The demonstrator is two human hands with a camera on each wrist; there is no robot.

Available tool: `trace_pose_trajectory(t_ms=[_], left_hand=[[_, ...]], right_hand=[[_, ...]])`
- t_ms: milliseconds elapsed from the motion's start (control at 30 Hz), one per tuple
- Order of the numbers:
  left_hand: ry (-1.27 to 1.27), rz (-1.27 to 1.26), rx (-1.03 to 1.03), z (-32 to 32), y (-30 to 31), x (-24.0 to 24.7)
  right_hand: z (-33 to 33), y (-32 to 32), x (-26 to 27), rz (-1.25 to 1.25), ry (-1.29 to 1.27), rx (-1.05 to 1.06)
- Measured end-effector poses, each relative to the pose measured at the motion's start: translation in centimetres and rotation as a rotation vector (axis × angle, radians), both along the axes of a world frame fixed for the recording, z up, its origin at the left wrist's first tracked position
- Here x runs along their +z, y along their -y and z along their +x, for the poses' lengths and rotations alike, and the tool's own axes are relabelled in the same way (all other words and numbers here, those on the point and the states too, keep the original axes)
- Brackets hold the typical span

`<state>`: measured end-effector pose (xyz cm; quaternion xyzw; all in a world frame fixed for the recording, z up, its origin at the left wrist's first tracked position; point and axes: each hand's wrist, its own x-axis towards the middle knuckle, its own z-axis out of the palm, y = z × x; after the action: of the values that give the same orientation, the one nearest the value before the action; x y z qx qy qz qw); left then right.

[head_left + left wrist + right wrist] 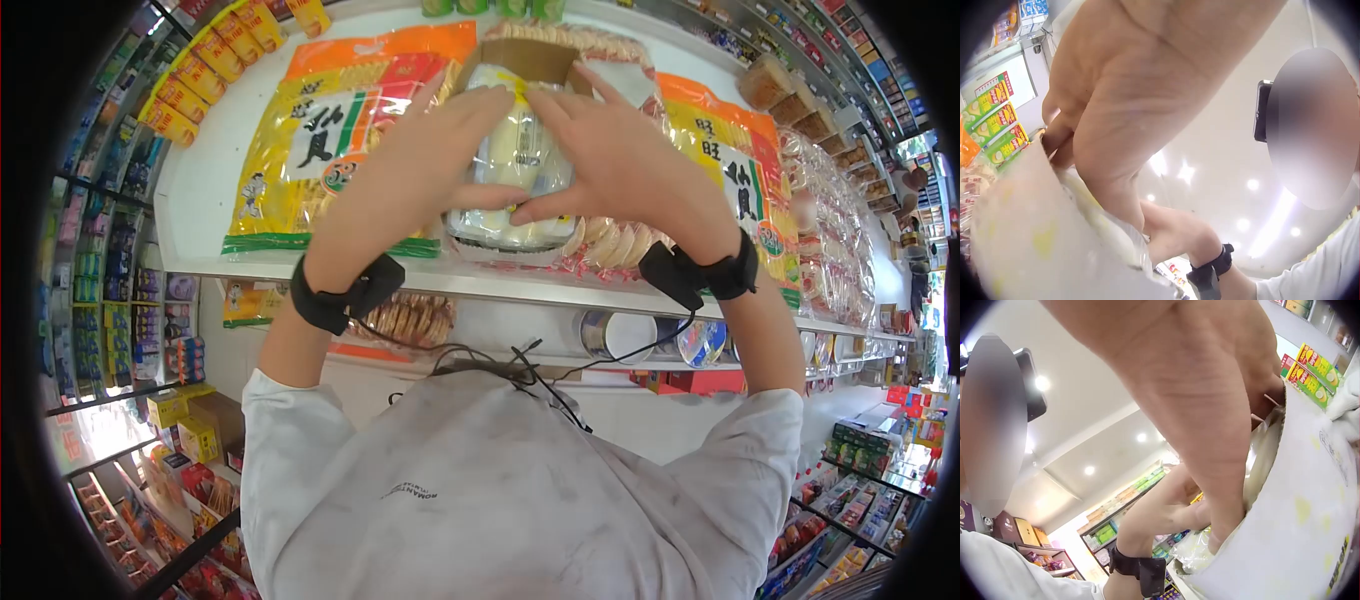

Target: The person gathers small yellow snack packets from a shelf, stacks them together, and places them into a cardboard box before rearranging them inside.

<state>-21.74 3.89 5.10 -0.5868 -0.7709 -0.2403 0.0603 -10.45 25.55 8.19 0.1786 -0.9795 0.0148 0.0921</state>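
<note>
An open-topped white box (1041, 231) (1297, 506) with a brown cardboard inside (530, 58) sits on the shelf, holding clear-wrapped pale packets (515, 150). My left hand (425, 150) (1141, 100) lies over the box's left side, fingers extended onto the packets and thumb across them. From the right, my right hand (625, 155) (1210, 394) rests on the packets the same way, and the two thumbs nearly meet near the front. In both wrist views some fingertips dip inside the rim, partly hidden.
Large yellow-and-orange snack bags (290, 150) (725, 150) flank the box. Clear-wrapped round crackers (615, 245) lie beside it. Yellow packs (215, 50) line the back left. The white shelf edge (500, 285) runs in front, with round tins (620, 335) below.
</note>
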Motion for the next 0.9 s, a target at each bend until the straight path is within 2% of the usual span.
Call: trace_pose_trajectory(t_ms=[133,300,567,667,867,900], left_hand=[[-0.261,0.088,0.042,1.0,0.8,-0.5],[-0.114,0.074,0.084,1.9,3.7,1.9],[0.058,-0.003,0.031,1.9,4.9,0.9],[-0.020,-0.058,0.033,2.1,4.8,1.0],[-0.021,-0.118,0.008,1.7,4.2,0.8],[0.054,-0.164,0.014,1.6,4.1,1.1]], right_hand=[[0.8,-0.2,-1.6,-0.058,-0.161,0.055],[1.4,-0.1,-2.0,-0.091,-0.214,0.063],[1.7,0.7,-1.9,-0.047,-0.291,0.069],[1.5,0.8,-2.1,-0.048,-0.295,0.058],[0.1,0.7,-0.9,-0.053,-0.124,0.095],[-0.5,0.5,-0.8,-0.063,-0.099,0.091]])
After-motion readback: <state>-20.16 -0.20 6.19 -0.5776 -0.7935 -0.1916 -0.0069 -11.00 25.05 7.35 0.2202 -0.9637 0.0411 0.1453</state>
